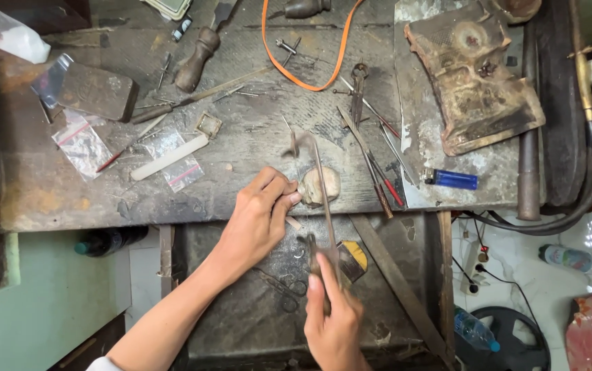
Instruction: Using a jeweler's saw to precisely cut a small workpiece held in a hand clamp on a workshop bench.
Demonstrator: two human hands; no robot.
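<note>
A single camera, worn on the person's head, looked almost straight down onto the bench (255, 137) from close above. The far edge of the bench lay at the top of the view, the near edge and the drawer (255, 316) below it, with floor (536, 282) showing at the right.

The left hand (258, 216) reaches far and rightward from a bare forearm, fingers curled, thumb and fingertips pinched together. The right hand (334, 319) sits nearer, closed in a fist, knuckles up; it looks slightly blurred, perhaps in motion.
</note>
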